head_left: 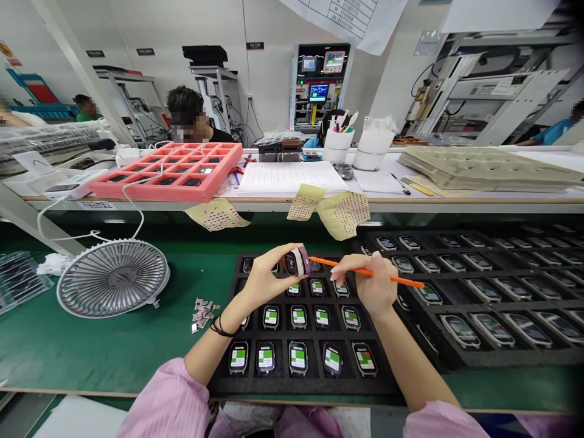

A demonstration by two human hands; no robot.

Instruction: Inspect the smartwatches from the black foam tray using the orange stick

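Note:
My left hand (267, 278) is shut on a square smartwatch body (296, 263) with a purple-pink edge, its dark face tilted toward me. My right hand (373, 285) grips a thin orange stick (369, 273), whose tip reaches the side of the watch. Both hands hover above a black foam tray (301, 384) holding several upright watches with lit green-and-white screens (297, 358). Another black tray (456, 359) of dark-screened watches (460, 331) lies to the right of it.
A small desk fan (114, 278) stands on the green mat (114, 347) at left, beside a small pile of metallic scraps (203, 314). Beyond the bench lip lie dotted sticker sheets (342, 214), a pink compartment tray (166, 170) and a paper pulp tray (483, 167). A co-worker (191, 115) sits opposite.

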